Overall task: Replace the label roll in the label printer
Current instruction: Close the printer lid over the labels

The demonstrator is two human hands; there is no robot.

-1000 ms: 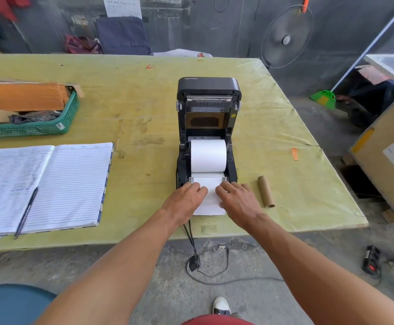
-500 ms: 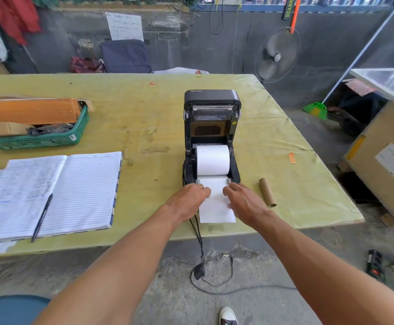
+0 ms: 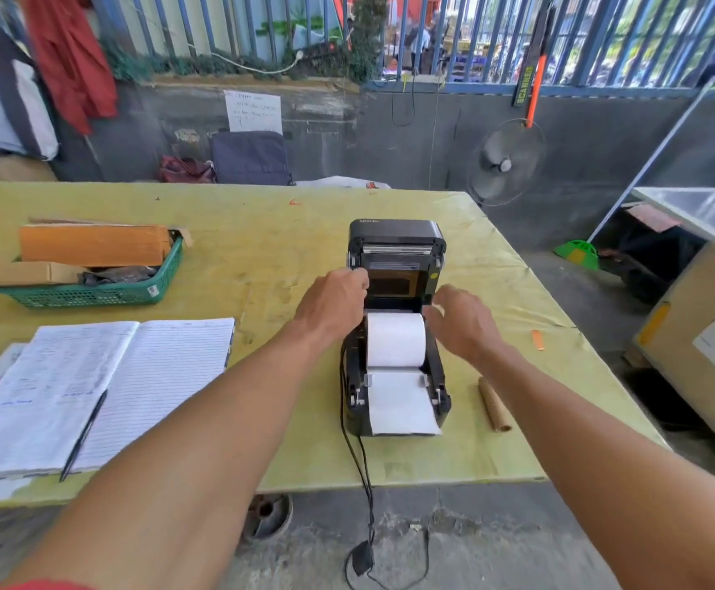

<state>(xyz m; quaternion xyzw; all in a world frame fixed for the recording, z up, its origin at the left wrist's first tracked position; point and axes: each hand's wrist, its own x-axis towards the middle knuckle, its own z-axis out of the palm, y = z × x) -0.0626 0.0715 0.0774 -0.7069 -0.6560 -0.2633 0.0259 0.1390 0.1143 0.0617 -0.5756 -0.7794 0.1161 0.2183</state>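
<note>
A head-worn camera looks down on a yellow-green tabletop. At the centre of the frame stands a black printer with its lid tipped up and back. A white roll lies inside the open bay, and its loose end, a white strip, runs forward between two small guides and hangs over the printer's front edge, toward the bottom of the frame.

Two bare forearms reach in from the lower corners. The left hand is at the left edge of the lid, fingers curled against that edge; whether they grip it cannot be told. The right hand is beside the lid's lower right corner, fingers loosely spread and holding nothing; whether they touch the printer cannot be told.

Right of the printer, near the front edge of the tabletop, lies a brown cardboard core, apart from the machine. A small orange scrap lies farther right.

At the left of the frame an open lined notebook lies flat with a pen across it. Above it, a green basket holds cardboard boxes.

A black cable drops from the printer's front left side over the table edge to the concrete floor. A fan stands by the grey wall at the upper right.
</note>
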